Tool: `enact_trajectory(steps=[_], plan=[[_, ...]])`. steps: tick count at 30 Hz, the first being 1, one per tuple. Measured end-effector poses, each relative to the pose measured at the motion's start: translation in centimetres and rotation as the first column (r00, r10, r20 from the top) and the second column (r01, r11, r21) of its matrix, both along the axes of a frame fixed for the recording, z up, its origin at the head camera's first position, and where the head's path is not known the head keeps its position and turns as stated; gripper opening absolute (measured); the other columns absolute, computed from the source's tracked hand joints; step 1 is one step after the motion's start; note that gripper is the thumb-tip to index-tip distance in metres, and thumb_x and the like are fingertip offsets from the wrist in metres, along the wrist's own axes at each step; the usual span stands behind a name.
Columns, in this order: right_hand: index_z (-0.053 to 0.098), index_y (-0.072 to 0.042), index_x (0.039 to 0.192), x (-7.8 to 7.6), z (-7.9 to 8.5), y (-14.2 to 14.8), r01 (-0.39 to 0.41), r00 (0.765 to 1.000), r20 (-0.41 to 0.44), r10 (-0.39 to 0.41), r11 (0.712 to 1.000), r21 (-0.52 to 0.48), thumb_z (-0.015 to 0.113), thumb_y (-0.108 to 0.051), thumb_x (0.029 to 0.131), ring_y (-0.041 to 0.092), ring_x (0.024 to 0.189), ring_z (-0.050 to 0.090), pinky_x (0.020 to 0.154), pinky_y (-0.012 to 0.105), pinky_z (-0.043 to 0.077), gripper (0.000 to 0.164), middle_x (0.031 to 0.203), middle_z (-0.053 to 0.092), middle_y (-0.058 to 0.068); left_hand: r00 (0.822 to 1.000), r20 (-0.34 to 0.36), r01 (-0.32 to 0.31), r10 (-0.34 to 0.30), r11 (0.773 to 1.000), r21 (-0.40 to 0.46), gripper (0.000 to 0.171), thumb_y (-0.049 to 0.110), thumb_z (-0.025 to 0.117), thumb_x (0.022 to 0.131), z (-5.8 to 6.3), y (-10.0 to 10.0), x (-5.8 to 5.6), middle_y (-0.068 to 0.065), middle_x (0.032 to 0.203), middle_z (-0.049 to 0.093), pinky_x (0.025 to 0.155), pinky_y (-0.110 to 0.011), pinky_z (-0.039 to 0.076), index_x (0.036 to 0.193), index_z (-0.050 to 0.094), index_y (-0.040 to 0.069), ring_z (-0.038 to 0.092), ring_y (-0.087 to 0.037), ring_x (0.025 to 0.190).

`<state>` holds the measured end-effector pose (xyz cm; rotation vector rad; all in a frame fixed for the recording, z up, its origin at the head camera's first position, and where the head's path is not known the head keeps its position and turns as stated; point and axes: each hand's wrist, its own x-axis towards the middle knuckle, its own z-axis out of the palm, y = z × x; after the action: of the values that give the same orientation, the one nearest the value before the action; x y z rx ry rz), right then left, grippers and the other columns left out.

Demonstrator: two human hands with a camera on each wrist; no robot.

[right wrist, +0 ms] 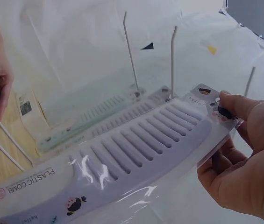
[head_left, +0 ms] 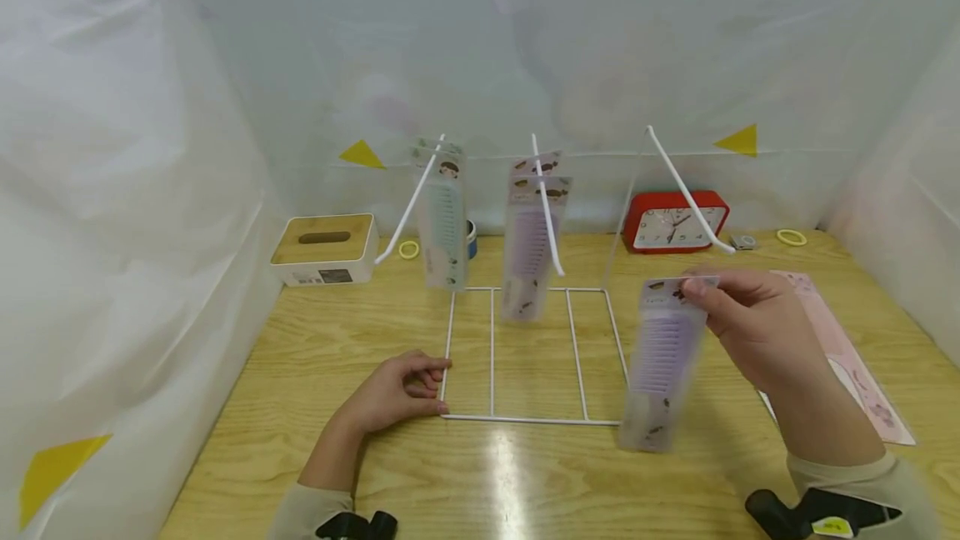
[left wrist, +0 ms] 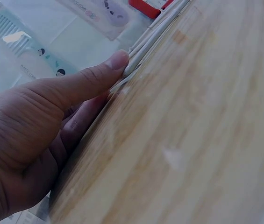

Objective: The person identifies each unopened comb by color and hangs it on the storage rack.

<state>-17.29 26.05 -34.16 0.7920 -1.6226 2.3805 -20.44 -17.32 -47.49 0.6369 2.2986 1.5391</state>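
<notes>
My right hand (head_left: 765, 336) pinches the top of a packaged purple comb (head_left: 663, 357) between thumb and fingers. The pack hangs tilted at the front right of a white wire rack (head_left: 525, 420). In the right wrist view, the purple comb (right wrist: 136, 144) fills the middle, with "PLASTIC COMB" printed on its wrapper. On the table, my left hand (head_left: 393, 390) grips the rack's left base wire near its front corner. A packaged green comb (head_left: 444, 227) hangs from the left hook, and two purple comb packs (head_left: 527, 261) from the middle one. The right hook (head_left: 686, 190) is bare.
A tissue box (head_left: 322, 250) with a wooden lid stands at the back left. Behind the right hook is a red clock (head_left: 675, 224). A pink printed sheet (head_left: 855, 357) lies under and beyond my right forearm. Yellow rings (head_left: 791, 237) lie along the back.
</notes>
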Motion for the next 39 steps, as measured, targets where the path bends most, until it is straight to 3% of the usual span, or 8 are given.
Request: enact_trajectory(steps=[5,13,17,23,28,34,39], plan=[[0.072,0.012,0.105,0.7,0.6,-3.2,-0.067,0.985,-0.160,0.066,0.998,0.001,0.049,0.023,0.093,0.019,0.105,0.064,0.083,0.022,0.059,0.029,0.107,0.073,0.011,1.000,-0.004,-0.002,0.002,1.000,0.000,0.062,0.012,0.087,0.076,0.0,-0.1,0.1,-0.015,0.107,0.060,0.087,-0.025,0.062,0.132,0.063,0.001,0.062,-0.015,0.095],[0.076,0.005,0.099,0.7,2.5,-7.4,-0.039,0.959,-0.276,0.068,0.993,0.110,0.063,0.014,0.090,0.019,0.094,0.062,0.073,0.022,0.056,0.018,0.098,0.073,0.007,1.000,0.001,-0.001,0.001,1.000,0.013,0.062,0.009,0.087,0.076,0.0,0.1,0.2,-0.017,0.108,0.060,0.088,-0.026,0.062,0.132,0.062,0.000,0.063,-0.015,0.095],[0.077,0.001,0.098,0.5,3.6,-8.5,-0.024,0.957,-0.282,0.066,0.988,0.150,0.064,0.010,0.091,0.017,0.095,0.063,0.074,0.021,0.057,0.017,0.098,0.074,0.002,1.000,-0.005,-0.001,0.001,1.000,0.017,0.062,0.009,0.087,0.076,0.2,0.2,0.2,-0.016,0.108,0.060,0.088,-0.025,0.062,0.132,0.062,-0.001,0.063,-0.014,0.095],[0.079,-0.004,0.098,0.2,4.9,-9.8,0.050,0.967,-0.253,-0.006,0.984,0.168,0.066,0.005,0.092,0.014,0.093,0.064,0.070,0.021,0.055,0.017,0.097,0.074,-0.001,1.000,-0.002,-0.004,0.005,1.000,0.017,0.063,0.009,0.087,0.076,0.2,0.3,0.2,-0.017,0.108,0.059,0.088,-0.026,0.062,0.132,0.062,-0.001,0.062,-0.014,0.095],[0.079,-0.003,0.099,0.1,5.0,-10.3,0.071,0.967,-0.255,-0.027,0.984,0.164,0.069,0.000,0.092,0.014,0.092,0.064,0.067,0.021,0.055,0.012,0.097,0.074,-0.001,1.000,0.013,-0.005,0.005,1.000,0.004,0.062,0.010,0.087,0.077,0.1,0.2,0.1,-0.016,0.109,0.059,0.089,-0.025,0.062,0.133,0.062,0.000,0.063,-0.016,0.097],[0.080,-0.008,0.097,0.2,5.0,-10.7,0.074,0.966,-0.258,-0.033,0.986,0.151,0.066,0.008,0.090,0.014,0.093,0.065,0.069,0.021,0.055,0.022,0.097,0.075,-0.001,1.000,0.013,-0.010,0.010,1.000,-0.007,0.062,0.011,0.087,0.076,0.1,0.2,0.1,-0.016,0.109,0.059,0.088,-0.025,0.062,0.132,0.062,0.001,0.063,-0.018,0.097],[0.080,-0.007,0.097,0.1,5.2,-10.9,0.112,0.980,-0.185,-0.073,0.971,0.210,0.066,0.008,0.090,0.013,0.093,0.067,0.073,0.021,0.059,0.022,0.099,0.075,-0.001,1.000,0.005,-0.018,0.018,1.000,-0.009,0.062,0.011,0.088,0.076,0.1,0.3,0.2,-0.016,0.108,0.060,0.088,-0.025,0.062,0.131,0.063,0.001,0.063,-0.018,0.096]])
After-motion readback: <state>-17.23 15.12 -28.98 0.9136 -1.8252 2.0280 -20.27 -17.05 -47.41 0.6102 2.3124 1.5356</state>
